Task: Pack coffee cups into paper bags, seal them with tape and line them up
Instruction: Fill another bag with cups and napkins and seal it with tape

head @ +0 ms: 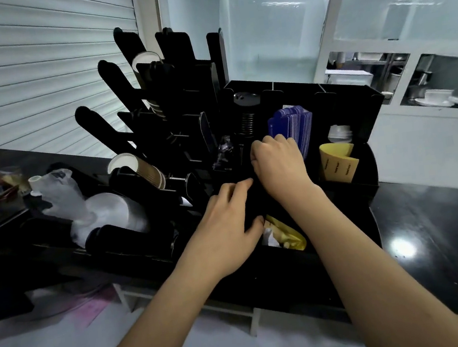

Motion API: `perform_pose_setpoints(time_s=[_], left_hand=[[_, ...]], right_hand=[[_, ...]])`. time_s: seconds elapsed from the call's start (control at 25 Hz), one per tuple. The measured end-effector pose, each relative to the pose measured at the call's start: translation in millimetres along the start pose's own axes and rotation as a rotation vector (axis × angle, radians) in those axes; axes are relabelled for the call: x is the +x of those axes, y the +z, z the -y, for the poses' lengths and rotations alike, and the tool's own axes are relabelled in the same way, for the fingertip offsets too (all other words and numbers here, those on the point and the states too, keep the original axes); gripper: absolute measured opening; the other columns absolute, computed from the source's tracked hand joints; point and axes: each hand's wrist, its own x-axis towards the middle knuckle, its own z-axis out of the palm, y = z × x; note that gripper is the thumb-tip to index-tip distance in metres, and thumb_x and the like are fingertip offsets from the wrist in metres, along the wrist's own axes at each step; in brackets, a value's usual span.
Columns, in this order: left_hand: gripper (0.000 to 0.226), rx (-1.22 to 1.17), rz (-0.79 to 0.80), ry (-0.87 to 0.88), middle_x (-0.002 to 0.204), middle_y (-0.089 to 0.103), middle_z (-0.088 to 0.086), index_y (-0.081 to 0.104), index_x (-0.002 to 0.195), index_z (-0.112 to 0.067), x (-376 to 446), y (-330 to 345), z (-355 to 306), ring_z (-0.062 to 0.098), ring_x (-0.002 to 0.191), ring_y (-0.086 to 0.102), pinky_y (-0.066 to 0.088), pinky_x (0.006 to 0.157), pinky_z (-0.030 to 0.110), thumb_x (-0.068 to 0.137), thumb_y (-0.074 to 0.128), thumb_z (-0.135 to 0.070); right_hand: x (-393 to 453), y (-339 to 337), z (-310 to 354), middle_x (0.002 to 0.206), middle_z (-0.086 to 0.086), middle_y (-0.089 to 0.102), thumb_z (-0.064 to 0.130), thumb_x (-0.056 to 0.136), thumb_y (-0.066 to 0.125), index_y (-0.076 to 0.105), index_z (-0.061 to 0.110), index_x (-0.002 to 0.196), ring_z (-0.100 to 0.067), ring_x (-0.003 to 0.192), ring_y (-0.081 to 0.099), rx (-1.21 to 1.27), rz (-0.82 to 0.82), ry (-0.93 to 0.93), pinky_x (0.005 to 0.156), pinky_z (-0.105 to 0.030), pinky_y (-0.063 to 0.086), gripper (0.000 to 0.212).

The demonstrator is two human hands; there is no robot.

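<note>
My left hand [228, 225] and my right hand [279, 167] reach into the front of a black organizer [356, 94] on the counter. Both grip a black flat item [257, 198] that stands between them; against the dark compartment I cannot tell what it is. My left hand pinches its lower edge between thumb and fingers. The fingers of my right hand curl over its top. Ribbed brown paper cups [138, 170] lie stacked in a black rack to the left, and more brown cups [148, 65] sit higher up.
The organizer holds blue cards [291, 125], tan paper sleeves [336, 163], black lids [246, 113], white lids [339, 132] and yellow packets [284, 233]. White cups in plastic [105, 211] and a black cup stack [131, 237] lie at the left. The glossy black counter [431, 235] extends right.
</note>
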Motion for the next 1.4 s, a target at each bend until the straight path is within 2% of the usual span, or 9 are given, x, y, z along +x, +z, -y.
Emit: perform_pose_setpoints(time_s=[0.32, 0.52, 0.72, 0.92, 1.0, 1.08, 1.24, 1.32, 1.4], left_hand=[[0.066, 0.001, -0.004, 0.008, 0.150, 0.031, -0.013, 0.024, 0.155, -0.033, -7, -3, -1, 0.012, 0.135, 0.035, 0.034, 0.103, 0.022, 0.097, 0.057, -0.039], [0.065, 0.014, 0.001, 0.015, 0.150, 0.030, -0.013, 0.024, 0.154, -0.033, -13, -9, 0, 0.011, 0.135, 0.035, 0.034, 0.100, 0.021, 0.098, 0.055, -0.042], [0.064, 0.011, -0.017, 0.018, 0.147, 0.031, -0.014, 0.024, 0.153, -0.034, -15, -17, 2, 0.010, 0.130, 0.036, 0.035, 0.096, 0.022, 0.098, 0.055, -0.043], [0.064, 0.003, -0.018, 0.035, 0.147, 0.030, -0.016, 0.024, 0.154, -0.035, -19, -17, -1, 0.009, 0.131, 0.036, 0.035, 0.097, 0.021, 0.098, 0.055, -0.042], [0.064, -0.001, -0.013, 0.035, 0.148, 0.029, -0.016, 0.023, 0.154, -0.035, -19, -16, -3, 0.008, 0.132, 0.035, 0.035, 0.098, 0.021, 0.098, 0.055, -0.042], [0.064, 0.000, -0.010, 0.036, 0.148, 0.028, -0.017, 0.023, 0.154, -0.035, -20, -17, -3, 0.008, 0.132, 0.035, 0.035, 0.098, 0.022, 0.099, 0.054, -0.043], [0.064, 0.003, -0.008, 0.028, 0.148, 0.028, -0.018, 0.022, 0.154, -0.036, -20, -18, -3, 0.007, 0.132, 0.034, 0.034, 0.096, 0.021, 0.099, 0.054, -0.044], [0.063, 0.005, -0.004, 0.027, 0.148, 0.027, -0.018, 0.022, 0.153, -0.037, -20, -19, -4, 0.007, 0.132, 0.034, 0.035, 0.096, 0.022, 0.099, 0.054, -0.044], [0.063, 0.007, -0.006, 0.024, 0.148, 0.027, -0.019, 0.021, 0.153, -0.037, -21, -19, -6, 0.006, 0.133, 0.033, 0.035, 0.095, 0.021, 0.099, 0.053, -0.044]], right_hand=[[-3, -11, -4, 0.114, -0.007, 0.068, 0.012, 0.096, 0.061, 0.070, 0.014, 0.113, -0.030, 0.108, 0.062, 0.069, 0.106, 0.004, 0.093, -0.039, 0.041, 0.019], [2, -20, -7, 0.113, -0.004, 0.070, 0.016, 0.099, 0.058, 0.071, 0.018, 0.112, -0.029, 0.108, 0.063, 0.141, 0.044, 0.021, 0.094, -0.041, 0.039, 0.018], [9, -34, -10, 0.118, -0.009, 0.069, 0.018, 0.102, 0.052, 0.070, 0.018, 0.117, -0.033, 0.109, 0.064, 0.324, -0.055, 0.130, 0.098, -0.048, 0.046, 0.024], [7, -38, -14, 0.108, -0.005, 0.072, 0.022, 0.100, 0.060, 0.072, 0.018, 0.112, -0.029, 0.103, 0.065, 0.448, -0.082, 0.212, 0.087, -0.043, 0.052, 0.017], [6, -40, -17, 0.104, -0.004, 0.074, 0.023, 0.098, 0.063, 0.074, 0.019, 0.107, -0.029, 0.103, 0.066, 0.430, -0.049, 0.213, 0.090, -0.045, 0.052, 0.015], [5, -41, -19, 0.102, -0.004, 0.075, 0.024, 0.099, 0.062, 0.073, 0.020, 0.106, -0.030, 0.103, 0.066, 0.342, -0.033, 0.170, 0.096, -0.045, 0.047, 0.014], [3, -45, -22, 0.103, -0.001, 0.075, 0.023, 0.101, 0.058, 0.071, 0.025, 0.108, -0.028, 0.103, 0.063, 0.249, -0.122, 0.116, 0.099, -0.041, 0.030, 0.015], [2, -49, -21, 0.102, -0.001, 0.075, 0.024, 0.101, 0.057, 0.071, 0.024, 0.109, -0.027, 0.104, 0.063, 0.306, -0.195, 0.111, 0.100, -0.043, 0.032, 0.016], [0, -53, -20, 0.097, -0.001, 0.074, 0.021, 0.100, 0.058, 0.071, 0.021, 0.108, -0.025, 0.099, 0.066, 0.437, -0.267, 0.103, 0.100, -0.044, 0.041, 0.015]])
